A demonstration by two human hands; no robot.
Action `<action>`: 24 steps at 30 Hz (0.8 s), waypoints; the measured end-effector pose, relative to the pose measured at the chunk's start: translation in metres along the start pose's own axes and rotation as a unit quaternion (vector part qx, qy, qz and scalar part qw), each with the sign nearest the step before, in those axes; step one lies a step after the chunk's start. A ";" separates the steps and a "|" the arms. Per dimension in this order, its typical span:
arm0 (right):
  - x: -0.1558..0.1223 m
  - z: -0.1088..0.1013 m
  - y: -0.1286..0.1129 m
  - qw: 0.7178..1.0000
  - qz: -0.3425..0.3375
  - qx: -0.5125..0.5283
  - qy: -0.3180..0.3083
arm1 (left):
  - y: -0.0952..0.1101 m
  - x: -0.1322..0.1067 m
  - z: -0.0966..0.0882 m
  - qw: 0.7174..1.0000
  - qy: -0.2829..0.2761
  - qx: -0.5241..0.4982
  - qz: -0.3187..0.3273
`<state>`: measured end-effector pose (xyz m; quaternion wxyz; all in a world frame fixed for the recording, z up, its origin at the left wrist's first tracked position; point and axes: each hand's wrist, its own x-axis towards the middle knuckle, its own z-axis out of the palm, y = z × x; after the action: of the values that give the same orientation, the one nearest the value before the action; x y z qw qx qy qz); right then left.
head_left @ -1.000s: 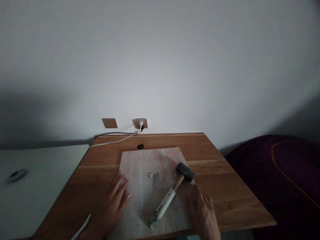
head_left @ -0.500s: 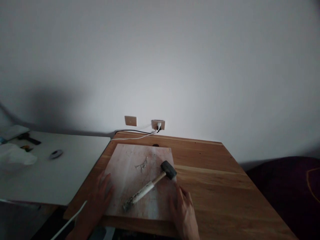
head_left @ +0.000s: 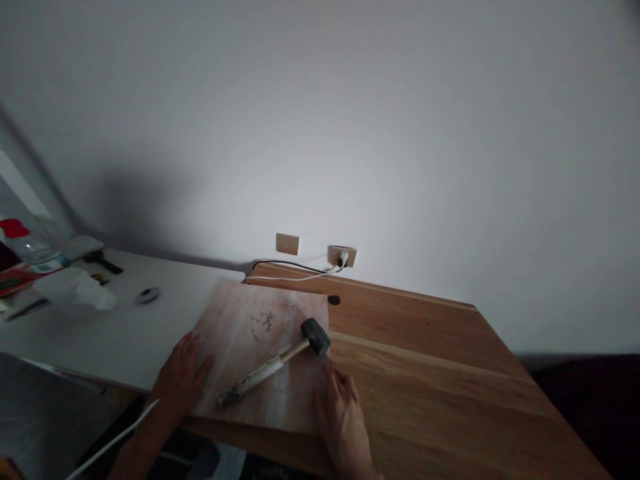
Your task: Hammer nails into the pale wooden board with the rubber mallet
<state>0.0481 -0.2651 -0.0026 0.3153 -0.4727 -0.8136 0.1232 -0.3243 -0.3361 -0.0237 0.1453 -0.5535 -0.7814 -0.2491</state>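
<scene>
A wide, pinkish-white board lies on the wooden table. My left hand grips its left edge, thumb over the top. At the right edge, near the front corner, my right hand holds the same board with fingers along its side. Diagonally across the board rests a mallet with a black head and a worn, whitish handle, its head close to my right hand. Several small, shiny metal pieces that look like nails are scattered behind the handle. Neither hand touches the mallet.
The wooden table extends right, with a dark hole beside the board. A white table adjoins on the left, carrying a plastic bag, a tape roll and a red-capped bottle. Cables run to a wall socket.
Both hands have shifted the board left across the table, uncovering the round hole. The mallet and metal pieces moved along with it. The camera view has turned left.
</scene>
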 end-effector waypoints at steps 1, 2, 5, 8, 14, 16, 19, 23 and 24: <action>0.000 0.000 0.001 1.000 0.006 0.012 -0.006 | -0.001 0.001 0.002 1.000 0.009 0.005 -0.009; -0.001 -0.001 0.002 1.000 0.013 0.024 -0.007 | -0.001 0.003 0.003 1.000 0.018 0.012 -0.020; -0.001 -0.007 0.010 0.998 0.026 0.054 -0.008 | -0.001 0.003 0.006 0.998 0.030 0.027 -0.054; -0.001 -0.013 0.017 0.997 0.030 0.070 -0.024 | -0.004 0.003 0.006 0.996 0.020 0.036 -0.079; -0.002 -0.012 0.018 0.996 0.033 0.075 -0.017 | -0.009 0.005 0.003 0.996 -0.012 0.034 -0.077; -0.002 -0.012 0.017 0.996 0.040 0.077 -0.018 | -0.008 0.006 0.002 0.997 -0.017 0.031 -0.069; -0.002 -0.012 0.018 0.996 0.038 0.071 -0.029 | -0.005 0.007 0.001 0.997 -0.014 0.046 -0.066; -0.003 -0.012 0.024 0.999 0.028 0.042 -0.004 | 0.002 0.006 -0.001 0.998 -0.010 0.043 -0.055; -0.004 -0.013 0.027 0.999 0.029 0.040 0.006 | 0.006 0.005 -0.001 0.998 -0.010 0.038 -0.052</action>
<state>0.0759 -0.2562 -0.0079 0.3350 -0.4836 -0.7924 0.1615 -0.3204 -0.3308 -0.0190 0.1452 -0.5084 -0.8195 -0.2211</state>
